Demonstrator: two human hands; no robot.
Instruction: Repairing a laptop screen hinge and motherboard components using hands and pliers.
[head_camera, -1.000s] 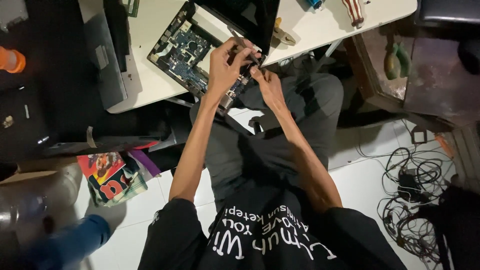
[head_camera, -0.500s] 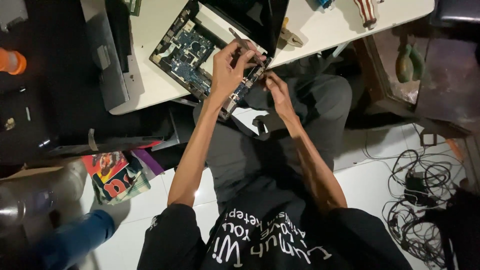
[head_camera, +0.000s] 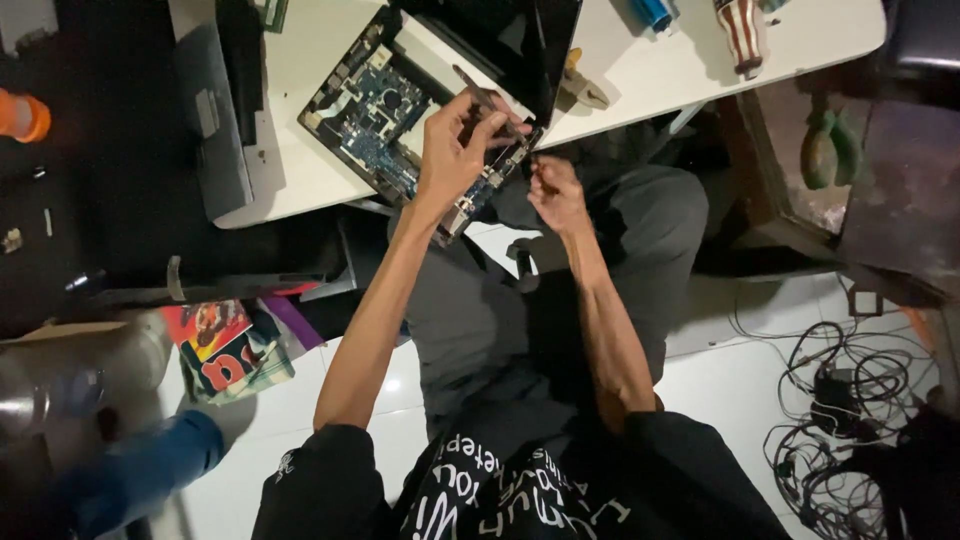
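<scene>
Right hand (head_camera: 556, 195) has drawn back — left hand (head_camera: 455, 150) still holds screwdriver (head_camera: 487, 102).

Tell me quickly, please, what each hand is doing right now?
Left hand: closed on a thin tool over the opened laptop's circuit board.
Right hand: fingers pinched together; what they hold, if anything, cannot be told.

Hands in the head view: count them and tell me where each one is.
2. The left hand grips a thin tool over the opened laptop; the right hand hovers beside the laptop's near edge. No other hands show.
</scene>
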